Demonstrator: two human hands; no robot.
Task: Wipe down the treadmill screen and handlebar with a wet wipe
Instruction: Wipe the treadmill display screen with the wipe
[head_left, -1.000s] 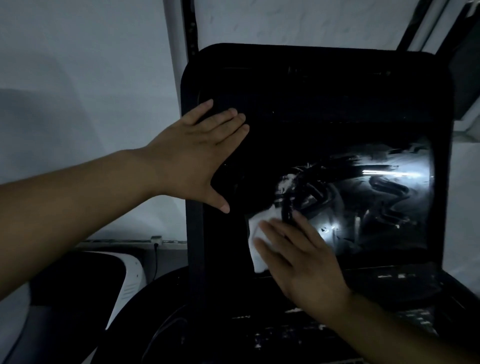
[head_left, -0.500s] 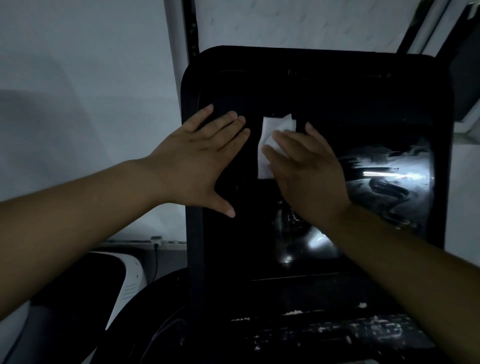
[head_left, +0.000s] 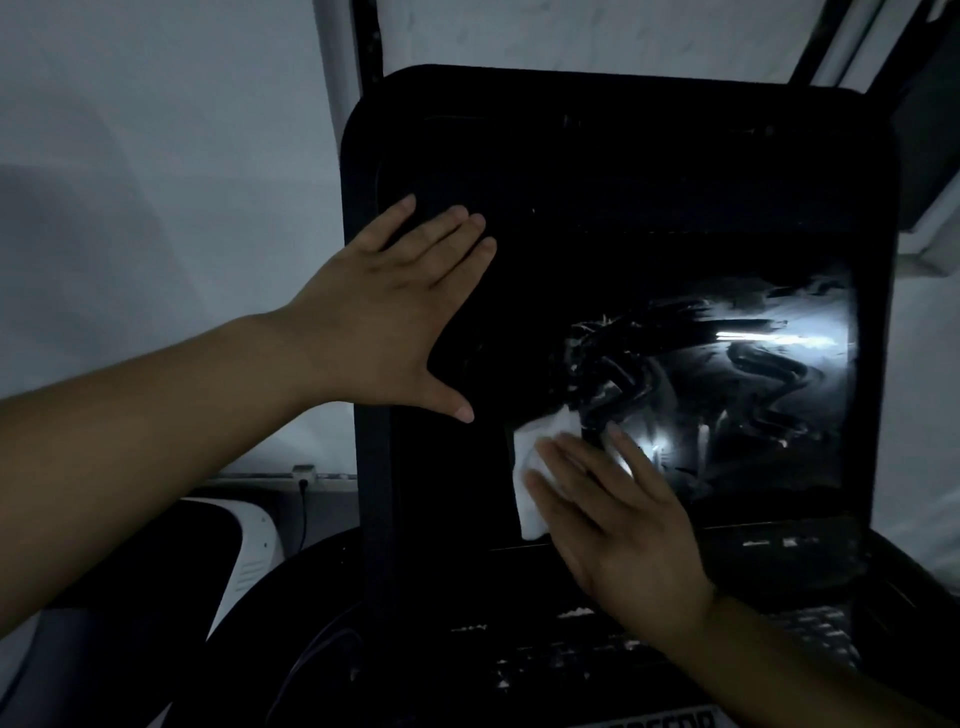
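**Both hands flat on the glass: one braces, one wipes**

Left hand lies spread wide, palm down and holding nothing, across the upper left edge of the treadmill screen. That placement reads as a brace, steadying the tall dark panel so it does not rock under pressure from the other side. The right hand is flattened with fingers extended, pinning a white wet wipe against the lower middle of the glass; a flat palm spreads the push over more of the cloth than a pinch would. Part of the wipe sticks out beyond the fingertips toward the left. To the right of it, curved wet streaks catch the light, suggesting that area is already covered, while the dark upper part shows no such marks. The handlebar cannot be made out in this dim view, so that half of the job looks not yet begun.
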